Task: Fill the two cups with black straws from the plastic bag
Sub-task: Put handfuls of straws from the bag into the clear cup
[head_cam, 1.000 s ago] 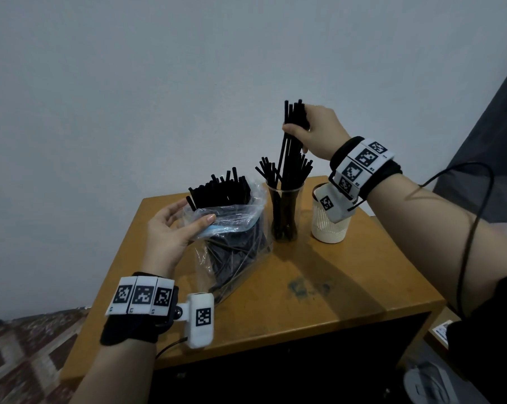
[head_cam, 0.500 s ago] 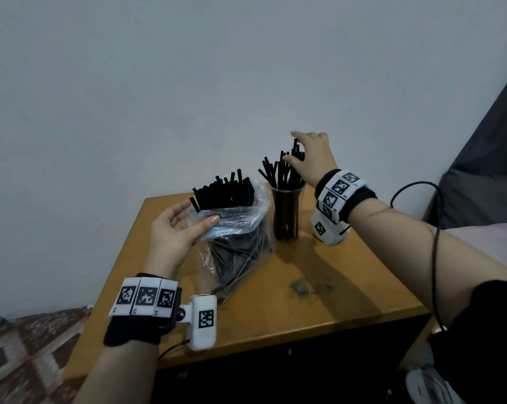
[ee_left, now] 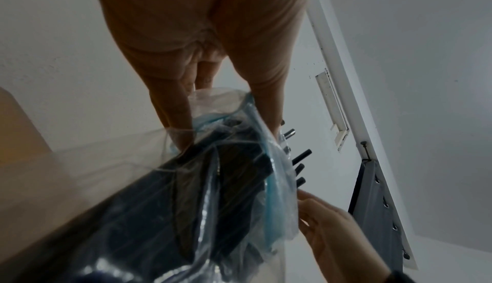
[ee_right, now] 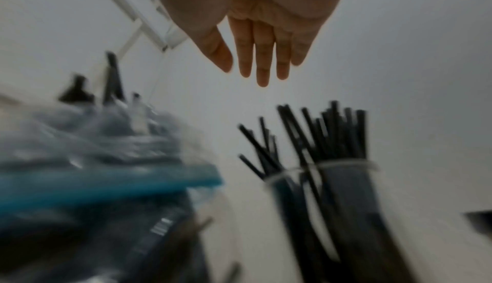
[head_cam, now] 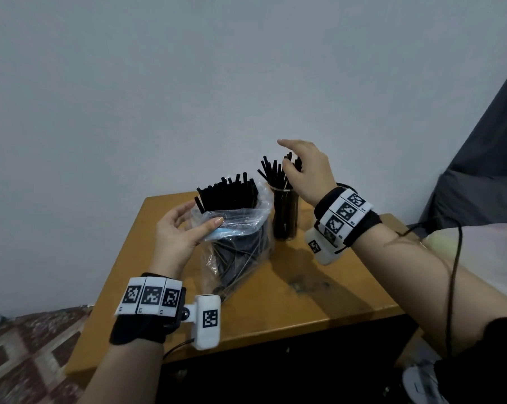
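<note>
Fingers (head_cam: pixel 208 225) pinch the plastic bag (head_cam: pixel 237 243) on a wooden table (head_cam: pixel 319 298) before a grey wall (head_cam: pixel 188 83).

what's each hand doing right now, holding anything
Left hand: pinches the rim of the plastic bag.
Right hand: open, fingers straight, holding nothing, above the clear cup.

Glossy clear plastic bag (head_cam: pixel 240 228), matt black straws (head_cam: pixel 229 193), smooth wooden table (head_cam: pixel 319 287)

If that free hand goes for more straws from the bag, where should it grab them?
Probably at the upper ends of the black straws, coming down from above. They stand nearly upright and stick out past the mouth of the plastic bag, which the left hand holds open; below that, the film wraps them.
</note>
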`<state>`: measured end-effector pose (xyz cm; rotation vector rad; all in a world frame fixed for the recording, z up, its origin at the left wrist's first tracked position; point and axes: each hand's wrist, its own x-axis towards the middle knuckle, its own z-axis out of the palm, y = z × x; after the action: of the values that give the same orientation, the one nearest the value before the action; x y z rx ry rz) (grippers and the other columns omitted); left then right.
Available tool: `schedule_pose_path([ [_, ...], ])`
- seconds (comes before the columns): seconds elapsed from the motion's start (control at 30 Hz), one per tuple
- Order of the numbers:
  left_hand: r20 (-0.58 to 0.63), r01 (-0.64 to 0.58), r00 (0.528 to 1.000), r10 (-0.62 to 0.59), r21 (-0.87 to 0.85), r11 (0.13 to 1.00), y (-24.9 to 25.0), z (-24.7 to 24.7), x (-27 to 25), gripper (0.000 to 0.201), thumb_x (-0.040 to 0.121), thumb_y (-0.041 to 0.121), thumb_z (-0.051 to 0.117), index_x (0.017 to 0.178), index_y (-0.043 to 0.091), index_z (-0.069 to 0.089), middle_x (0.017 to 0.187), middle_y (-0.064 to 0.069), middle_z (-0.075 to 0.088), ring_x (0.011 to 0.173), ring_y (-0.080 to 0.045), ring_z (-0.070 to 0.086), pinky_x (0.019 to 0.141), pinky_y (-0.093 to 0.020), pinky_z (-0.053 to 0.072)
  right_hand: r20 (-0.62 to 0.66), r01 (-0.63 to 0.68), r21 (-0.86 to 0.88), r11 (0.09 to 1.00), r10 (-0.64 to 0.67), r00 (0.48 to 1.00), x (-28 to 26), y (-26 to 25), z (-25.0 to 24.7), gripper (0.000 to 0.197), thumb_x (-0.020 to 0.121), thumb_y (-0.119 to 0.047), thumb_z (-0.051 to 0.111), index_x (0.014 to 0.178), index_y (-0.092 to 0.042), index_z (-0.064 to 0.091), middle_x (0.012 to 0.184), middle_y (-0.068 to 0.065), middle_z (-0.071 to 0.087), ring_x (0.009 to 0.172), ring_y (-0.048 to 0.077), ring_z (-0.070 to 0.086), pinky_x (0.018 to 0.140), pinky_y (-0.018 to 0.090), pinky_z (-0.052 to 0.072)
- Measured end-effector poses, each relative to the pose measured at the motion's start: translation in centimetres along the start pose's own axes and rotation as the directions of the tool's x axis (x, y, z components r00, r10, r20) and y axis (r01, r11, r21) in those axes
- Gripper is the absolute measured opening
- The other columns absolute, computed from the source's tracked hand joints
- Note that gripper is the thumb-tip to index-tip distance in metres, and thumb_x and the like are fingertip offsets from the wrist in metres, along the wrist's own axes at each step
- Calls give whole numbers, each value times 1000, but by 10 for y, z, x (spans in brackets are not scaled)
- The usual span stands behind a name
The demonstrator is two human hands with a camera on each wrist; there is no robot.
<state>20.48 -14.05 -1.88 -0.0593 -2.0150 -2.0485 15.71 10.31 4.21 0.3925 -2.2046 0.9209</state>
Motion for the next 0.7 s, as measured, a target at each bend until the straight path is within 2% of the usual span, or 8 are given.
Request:
schedule_pose_path([
  [0.07, -2, 8, 1000, -8, -5, 1000, 1, 2, -2, 66, 46, 32, 85, 105, 30, 56, 107, 11, 56, 114, -22, 58, 96, -48, 51, -12, -98, 151, 984, 101, 995, -11, -17, -2, 45, 82, 0, 50, 122, -17, 61, 115, 0, 64, 110, 13, 55, 100, 26, 41],
  [0.13, -9, 9, 1000, -9, 0, 1000, 2, 3, -5, 67, 45, 33, 86, 106, 31, 57, 109, 11, 57, 115, -22, 58, 96, -48, 51, 63, -218, 322, 921, 209, 976, -21, -27, 0, 47, 80, 4, 49, 119, -19, 62, 103, -4, 64, 95, 9, 57, 93, 29, 48],
  [0.23, -19, 9, 1000, -10, -25, 1000, 4, 7, -11, 69, 45, 33, 86, 108, 28, 59, 113, 5, 59, 114, -22, 59, 94, -48, 53, 210, -326, 445, 834, 257, 943, -36, -33, 4, 50, 80, 2, 59, 126, -17, 56, 102, -2, 63, 96, 12, 59, 95, 38, 50],
  [0.33, -14, 0, 1000, -2, -86, 996, 9, 12, -20, 75, 41, 37, 89, 110, 24, 63, 118, -5, 63, 111, -24, 63, 91, -48, 54, 270, -361, 445, 819, 262, 927, -51, -33, 4, 60, 80, -13, 72, 135, -16, 48, 107, -1, 60, 93, 11, 57, 91, 31, 51],
  [0.4, 0, -19, 1000, 19, -97, 995, 12, 15, -25, 80, 38, 43, 90, 111, 24, 64, 119, -7, 64, 111, -25, 63, 91, -49, 54, 212, -339, 425, 839, 272, 939, -60, -31, 3, 66, 76, -21, 77, 135, -16, 48, 109, -3, 59, 93, 10, 56, 88, 27, 51],
  [0.47, 17, -13, 1000, 15, -112, 994, 13, 19, -28, 82, 38, 40, 90, 114, 21, 64, 121, -8, 64, 111, -26, 63, 90, -49, 54, 155, -317, 372, 872, 278, 948, -66, -30, 2, 68, 73, -29, 79, 133, -18, 50, 111, -3, 58, 94, 9, 54, 85, 27, 50],
  [0.63, 49, 55, 998, -47, -171, 984, 8, 25, -34, 78, 41, 29, 87, 114, 17, 63, 123, -9, 62, 110, -27, 64, 92, -49, 53, 160, -292, 180, 939, 265, 951, -72, -33, 3, 70, 79, -41, 71, 140, -22, 42, 109, -2, 47, 86, 0, 43, 73, 11, 36],
  [0.7, 62, 73, 996, -64, -162, 984, 8, 24, -35, 78, 41, 27, 87, 114, 18, 62, 122, -7, 61, 110, -26, 63, 93, -48, 53, 200, -275, 136, 952, 245, 949, -72, -35, 4, 72, 81, -42, 68, 143, -19, 38, 104, -3, 43, 87, 3, 41, 70, 12, 34],
])
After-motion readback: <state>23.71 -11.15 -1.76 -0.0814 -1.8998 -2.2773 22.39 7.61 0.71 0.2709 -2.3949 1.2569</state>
